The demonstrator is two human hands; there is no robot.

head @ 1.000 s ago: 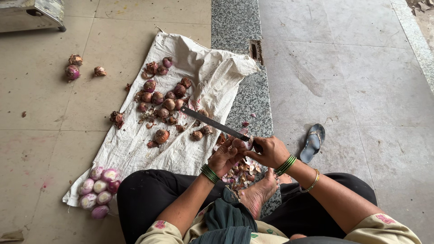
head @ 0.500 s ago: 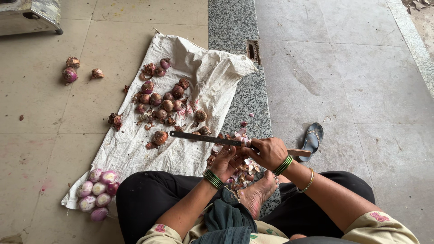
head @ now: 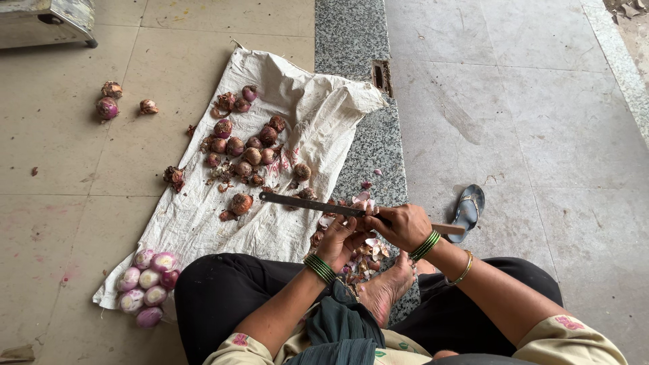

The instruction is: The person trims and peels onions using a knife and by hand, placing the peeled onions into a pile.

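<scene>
My right hand (head: 404, 226) grips the wooden handle of a long knife (head: 312, 204), whose dark blade points left over the sack. Just beside it, my left hand (head: 341, 240) holds a small onion, mostly hidden by the fingers, against the blade. Purple and white peelings (head: 362, 253) lie heaped under both hands by my bare foot (head: 387, 287). Unpeeled brown onions (head: 245, 152) are scattered on a white sack (head: 284, 101) spread over the floor. Several peeled purple-white onions (head: 147, 287) sit at the sack's near left corner.
Three loose onions (head: 111, 101) lie on the tiles at far left. A grey sandal (head: 468, 211) rests to the right of my hands. A speckled granite strip (head: 351, 40) runs away from me. A metal object (head: 44, 20) stands at top left.
The knife blade swung from pointing up-left to nearly level, and its handle end now shows past my right wrist. Both hands stay together over the peelings.
</scene>
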